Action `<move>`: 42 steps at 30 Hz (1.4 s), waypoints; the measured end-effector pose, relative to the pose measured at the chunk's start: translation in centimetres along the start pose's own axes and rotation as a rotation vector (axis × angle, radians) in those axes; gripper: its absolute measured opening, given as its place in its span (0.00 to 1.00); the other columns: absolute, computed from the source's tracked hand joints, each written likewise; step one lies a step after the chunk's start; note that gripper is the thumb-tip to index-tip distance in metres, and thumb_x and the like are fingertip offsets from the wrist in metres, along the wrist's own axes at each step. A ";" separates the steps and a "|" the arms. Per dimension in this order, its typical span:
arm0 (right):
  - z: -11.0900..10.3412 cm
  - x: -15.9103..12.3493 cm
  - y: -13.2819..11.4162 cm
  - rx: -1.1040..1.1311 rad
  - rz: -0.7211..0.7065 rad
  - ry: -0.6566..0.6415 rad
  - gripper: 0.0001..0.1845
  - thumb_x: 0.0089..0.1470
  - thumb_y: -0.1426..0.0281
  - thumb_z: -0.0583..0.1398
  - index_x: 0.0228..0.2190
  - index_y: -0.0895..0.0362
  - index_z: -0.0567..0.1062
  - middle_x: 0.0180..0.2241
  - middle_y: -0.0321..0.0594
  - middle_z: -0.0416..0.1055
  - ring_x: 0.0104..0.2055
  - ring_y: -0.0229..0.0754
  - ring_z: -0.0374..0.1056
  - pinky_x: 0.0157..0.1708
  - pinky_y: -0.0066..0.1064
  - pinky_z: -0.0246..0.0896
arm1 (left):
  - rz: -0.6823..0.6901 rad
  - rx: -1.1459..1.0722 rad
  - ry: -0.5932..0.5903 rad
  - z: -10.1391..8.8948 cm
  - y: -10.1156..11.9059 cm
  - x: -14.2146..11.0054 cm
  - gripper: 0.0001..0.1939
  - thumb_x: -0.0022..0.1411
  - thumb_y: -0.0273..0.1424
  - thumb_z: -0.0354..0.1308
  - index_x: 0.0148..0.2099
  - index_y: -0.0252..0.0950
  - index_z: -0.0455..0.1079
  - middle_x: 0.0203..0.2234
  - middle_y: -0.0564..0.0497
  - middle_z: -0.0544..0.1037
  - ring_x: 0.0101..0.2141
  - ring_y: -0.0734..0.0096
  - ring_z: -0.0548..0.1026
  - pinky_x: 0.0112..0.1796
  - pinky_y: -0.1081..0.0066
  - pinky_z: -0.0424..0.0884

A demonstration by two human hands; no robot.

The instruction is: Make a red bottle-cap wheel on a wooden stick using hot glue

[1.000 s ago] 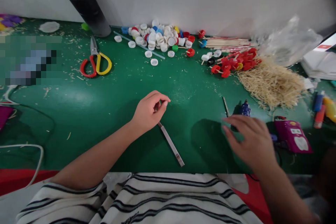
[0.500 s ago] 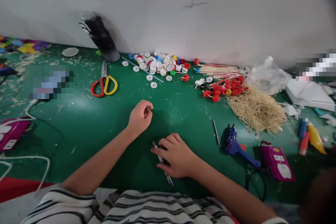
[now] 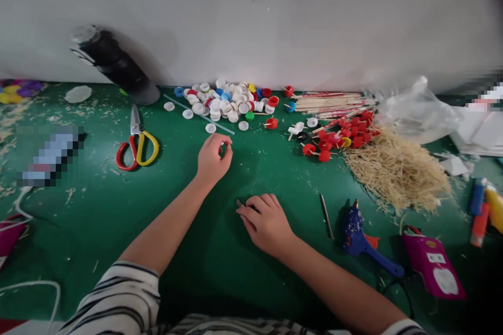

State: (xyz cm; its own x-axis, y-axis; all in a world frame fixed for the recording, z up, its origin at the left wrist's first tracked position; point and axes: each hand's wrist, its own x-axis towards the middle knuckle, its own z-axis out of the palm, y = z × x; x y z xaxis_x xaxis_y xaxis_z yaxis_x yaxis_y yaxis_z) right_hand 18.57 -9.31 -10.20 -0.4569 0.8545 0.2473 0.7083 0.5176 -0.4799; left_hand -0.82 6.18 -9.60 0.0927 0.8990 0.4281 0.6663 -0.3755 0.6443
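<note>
My left hand (image 3: 214,161) reaches to the near edge of a heap of plastic bottle caps (image 3: 231,102). Its thumb and forefinger are pinched around a white bottle cap (image 3: 223,143), mostly hidden by the fingers. My right hand (image 3: 269,222) is closed over a slim silvery tool (image 3: 239,203), low above the green tabletop. Only the tool's short tip shows past the fingers, so its kind cannot be made out. To the right of that hand lies a thin metal rod (image 3: 326,216), and beyond it a blue glue gun (image 3: 359,238).
Scissors (image 3: 137,141) with red and yellow handles lie at left, near a dark bottle (image 3: 121,68). Red caps on sticks (image 3: 349,133), wooden sticks (image 3: 330,102), a straw-like fibre pile (image 3: 396,172) and a clear plastic bag (image 3: 420,110) occupy the right. A magenta box (image 3: 434,264) sits near the glue gun.
My left hand has moved forward to the cap nearest me and closed on it. My right hand has wrapped round the slim tool that lay under its fingers. The view has shifted.
</note>
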 end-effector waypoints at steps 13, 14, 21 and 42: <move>0.4 0.6 0.5 0.008 0.028 -0.065 0.13 0.71 0.66 0.59 0.43 0.49 0.85 0.41 0.42 0.78 0.43 0.45 0.64 0.45 0.40 0.54 | 0.085 0.094 -0.104 0.1 0.5 -0.1 0.10 0.72 0.30 0.52 0.43 0.37 0.76 0.40 0.45 0.81 0.39 0.66 0.76 0.43 0.67 0.72; 0.4 0.7 0.5 0.001 0.030 -0.071 0.13 0.71 0.66 0.59 0.44 0.49 0.85 0.41 0.42 0.78 0.43 0.45 0.64 0.45 0.40 0.54 | 0.087 0.113 -0.107 0.1 0.5 0.0 0.11 0.72 0.30 0.52 0.43 0.37 0.76 0.40 0.44 0.81 0.41 0.65 0.77 0.44 0.67 0.72; -1.6 -0.4 -0.9 -0.098 0.048 -0.149 0.15 0.65 0.68 0.65 0.53 0.47 0.82 0.46 0.43 0.77 0.47 0.47 0.67 0.47 0.40 0.57 | 0.076 0.216 -0.165 0.3 0.9 -0.5 0.12 0.74 0.31 0.51 0.47 0.37 0.77 0.45 0.43 0.81 0.47 0.61 0.76 0.49 0.65 0.70; -2.2 -10.3 -1.2 -0.060 0.440 0.229 0.09 0.68 0.72 0.59 0.48 0.55 0.76 0.38 0.40 0.79 0.38 0.45 0.68 0.40 0.39 0.56 | 0.275 0.494 -0.622 18.0 15.0 17.4 0.22 0.68 0.29 0.55 0.59 0.24 0.77 0.58 0.28 0.77 0.62 0.43 0.69 0.62 0.50 0.62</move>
State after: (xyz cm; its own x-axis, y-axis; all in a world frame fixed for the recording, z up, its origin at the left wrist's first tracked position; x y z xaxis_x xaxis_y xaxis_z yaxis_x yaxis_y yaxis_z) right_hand 23.57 -18.63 -10.31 0.0176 0.9767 0.2139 0.8402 0.1015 -0.5326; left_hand 24.12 20.26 -3.89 0.5940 0.8044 0.0086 0.7939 -0.5880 0.1548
